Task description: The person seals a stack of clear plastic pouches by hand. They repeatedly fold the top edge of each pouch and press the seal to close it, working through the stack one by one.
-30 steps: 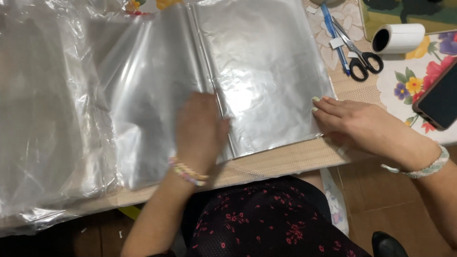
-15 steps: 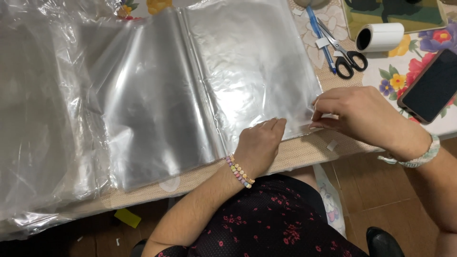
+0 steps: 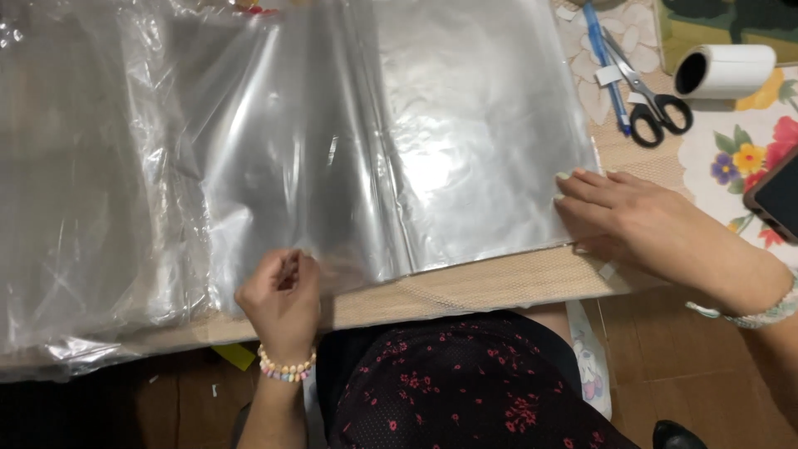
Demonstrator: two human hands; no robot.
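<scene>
Here your wooden table [image 3: 490, 287] stands over brown floor tiles, with a floral cloth [image 3: 731, 158], black-handled scissors [image 3: 652, 100] and a white roll [image 3: 723, 71] at its right. Your left hand [image 3: 283, 295] pinches the near edge of the clear plastic sheet [image 3: 374, 158] while your right hand [image 3: 632, 220] presses flat on its right edge; its far side is cut off.

Bench [image 3: 499, 287] with a tan woven covering, seen from above. Clear plastic sheets [image 3: 332, 158] lie flat over most of it, overlapping, the leftmost crumpled and hanging past the near edge. At the right, a floral cloth [image 3: 731, 158] bears black-handled scissors [image 3: 652, 100], a blue pen [image 3: 605, 66] just beside them, a white roll [image 3: 723, 71] and a dark phone [image 3: 777, 199] at the edge
</scene>
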